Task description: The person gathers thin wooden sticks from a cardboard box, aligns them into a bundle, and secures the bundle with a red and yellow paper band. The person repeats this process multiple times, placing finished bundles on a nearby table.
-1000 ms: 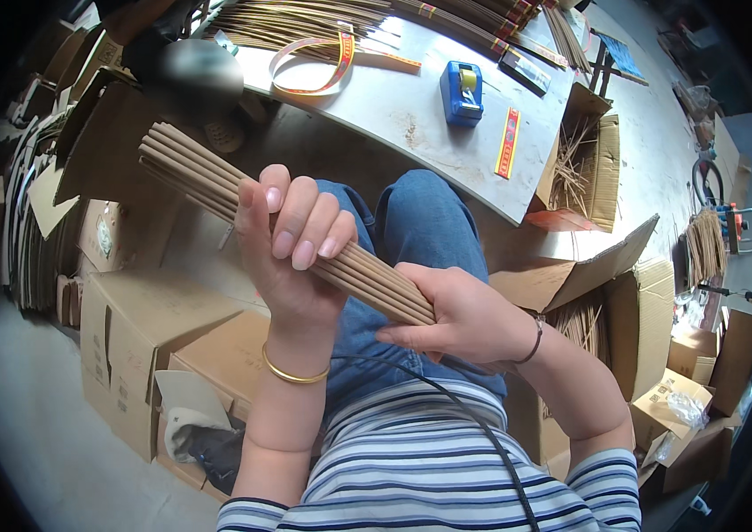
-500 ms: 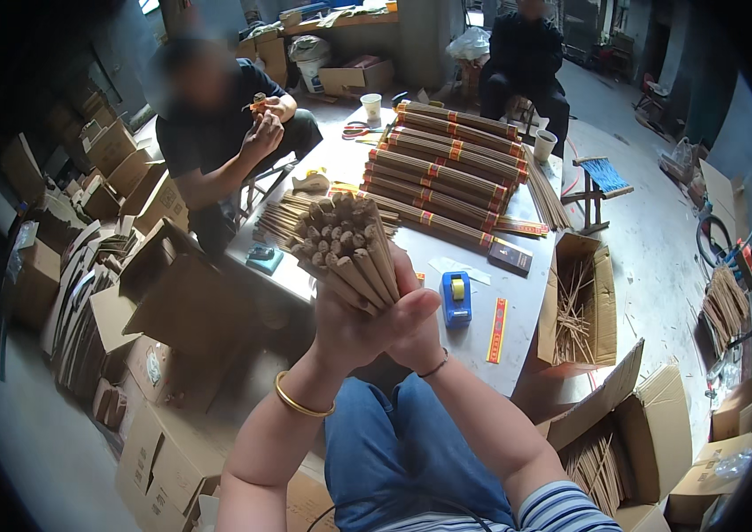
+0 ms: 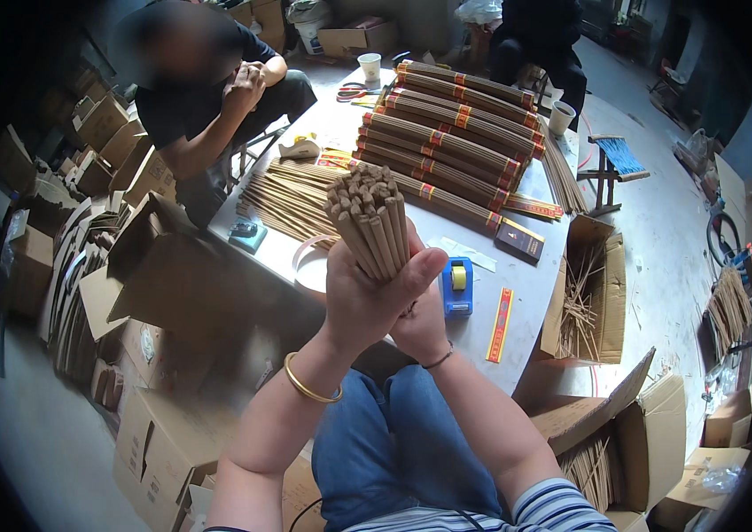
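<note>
A thick bundle of brown incense sticks [image 3: 369, 217] stands upright before me, its blunt ends facing up. My left hand [image 3: 365, 297] wraps round its lower part with the thumb across the front. Against it from the right presses my right hand [image 3: 426, 321], closed round the same bundle; its fingers are partly hidden. Just beyond, loose incense sticks [image 3: 283, 197] lie spread on the white table [image 3: 518, 275]. Right of my hands are a blue tape dispenser [image 3: 457, 288] with yellow tape and a red-and-yellow paper strip [image 3: 500, 324].
Wrapped incense bundles [image 3: 447, 133] are stacked at the table's back, near a dark box [image 3: 518, 240]. A teal object [image 3: 247, 236] lies at the left edge. A co-worker [image 3: 207, 97] sits far left, another person [image 3: 535, 53] at the back. Cartons [image 3: 602, 293] flank the table.
The incense bundle has swung slightly right and more upright, its ends looking more even. Both my hands still grip it. The co-worker's hands have moved up. A pale ring beside my left hand now shows.
</note>
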`<state>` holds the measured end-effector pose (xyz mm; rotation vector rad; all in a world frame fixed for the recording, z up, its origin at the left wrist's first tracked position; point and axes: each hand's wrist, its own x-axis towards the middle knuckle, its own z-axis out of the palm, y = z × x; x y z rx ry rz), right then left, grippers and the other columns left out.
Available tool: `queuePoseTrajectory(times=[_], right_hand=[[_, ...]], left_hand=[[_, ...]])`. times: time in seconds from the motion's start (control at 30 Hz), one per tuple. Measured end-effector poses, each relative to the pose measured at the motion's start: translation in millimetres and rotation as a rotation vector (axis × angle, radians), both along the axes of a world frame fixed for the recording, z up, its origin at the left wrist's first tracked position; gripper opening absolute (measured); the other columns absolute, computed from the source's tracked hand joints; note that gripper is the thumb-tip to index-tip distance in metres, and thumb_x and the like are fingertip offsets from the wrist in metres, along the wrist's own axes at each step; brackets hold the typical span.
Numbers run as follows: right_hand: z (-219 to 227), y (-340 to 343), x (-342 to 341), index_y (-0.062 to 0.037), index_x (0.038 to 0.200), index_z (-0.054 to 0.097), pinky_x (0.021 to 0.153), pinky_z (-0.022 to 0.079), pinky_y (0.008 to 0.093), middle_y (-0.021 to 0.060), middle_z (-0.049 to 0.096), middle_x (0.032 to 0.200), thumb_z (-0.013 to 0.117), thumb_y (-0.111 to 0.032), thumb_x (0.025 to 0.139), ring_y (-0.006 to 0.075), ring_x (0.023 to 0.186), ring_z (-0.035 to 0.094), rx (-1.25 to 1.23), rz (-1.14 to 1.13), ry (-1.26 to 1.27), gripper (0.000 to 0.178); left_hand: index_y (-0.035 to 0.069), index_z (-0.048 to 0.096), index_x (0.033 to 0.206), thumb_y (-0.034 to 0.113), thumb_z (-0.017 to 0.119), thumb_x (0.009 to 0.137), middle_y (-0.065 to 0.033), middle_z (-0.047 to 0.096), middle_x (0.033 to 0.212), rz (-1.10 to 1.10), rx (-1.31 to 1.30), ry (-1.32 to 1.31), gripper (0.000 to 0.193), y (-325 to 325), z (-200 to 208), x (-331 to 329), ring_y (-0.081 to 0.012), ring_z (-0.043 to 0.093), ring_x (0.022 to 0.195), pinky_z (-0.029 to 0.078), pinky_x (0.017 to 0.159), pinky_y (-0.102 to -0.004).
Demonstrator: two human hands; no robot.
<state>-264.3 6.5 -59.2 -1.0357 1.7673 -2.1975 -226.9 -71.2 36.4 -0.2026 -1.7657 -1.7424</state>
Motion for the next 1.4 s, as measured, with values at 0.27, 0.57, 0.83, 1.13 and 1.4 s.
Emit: queuePoseTrajectory(times=[0.27, 0.57, 0.83, 1.13, 1.4], right_hand=[[71.5, 48.3, 28.8, -0.0032, 0.077, 0.057, 0.045, 0.042, 0.0237, 0.0023, 0.054, 0.058, 0.071, -0.011, 0.080, 0.0103, 0.048, 0.054, 0.335, 0.825, -0.616, 0.016], [81.7, 66.8, 71.8, -0.0025, 0.091, 0.055, 0.061, 0.047, 0.0315, 0.0137, 0.058, 0.069, 0.072, -0.023, 0.080, 0.0235, 0.064, 0.061, 0.510, 0.438, -0.117, 0.029], [85.2, 107.0, 95.4, -0.0030, 0.098, 0.055, 0.054, 0.047, 0.0257, 0.0043, 0.060, 0.069, 0.072, -0.014, 0.083, 0.0114, 0.057, 0.059, 0.614, 0.685, -0.284, 0.025], [71.6, 140.3, 128.4, -0.0036, 0.098, 0.058, 0.064, 0.048, 0.0312, 0.0107, 0.062, 0.076, 0.076, -0.017, 0.078, 0.0221, 0.067, 0.062, 0.701, 0.386, -0.060, 0.030], [82.0, 145.0, 131.6, -0.0015, 0.120, 0.055, 0.072, 0.047, 0.0266, 0.0023, 0.063, 0.087, 0.082, -0.019, 0.075, 0.0098, 0.078, 0.057, 0.654, 0.577, -0.281, 0.056]], left_hand=[[0.009, 0.052, 0.088, 0.030, 0.062, 0.093, 0.0028, 0.047, 0.059, -0.461, 0.643, 0.013, 0.024, -29.3, 34.7, 27.5, -0.0036, 0.049, 0.049, 0.043, 0.049, -0.0199], [0.011, 0.043, 0.077, 0.017, 0.060, 0.093, 0.0025, 0.041, 0.053, -0.214, 0.625, 0.013, 0.024, -3.4, 51.5, 74.6, -0.0067, 0.040, 0.039, 0.041, 0.042, -0.0220], [0.006, 0.047, 0.096, 0.021, 0.066, 0.090, -0.0038, 0.053, 0.067, -0.527, 0.605, 0.238, 0.025, 21.1, 20.5, 112.3, -0.0108, 0.054, 0.057, 0.050, 0.056, -0.0247], [-0.002, 0.033, 0.135, 0.016, 0.052, 0.098, -0.0154, 0.059, 0.115, -0.250, 0.447, 0.013, 0.045, 63.7, -5.6, 163.3, -0.0239, 0.059, 0.113, 0.045, 0.100, -0.0373], [-0.006, 0.030, 0.140, 0.011, 0.046, 0.092, -0.0296, 0.052, 0.129, -0.316, 0.511, -0.029, 0.053, 56.5, -4.5, 169.0, -0.0376, 0.053, 0.122, 0.042, 0.105, -0.0430]])
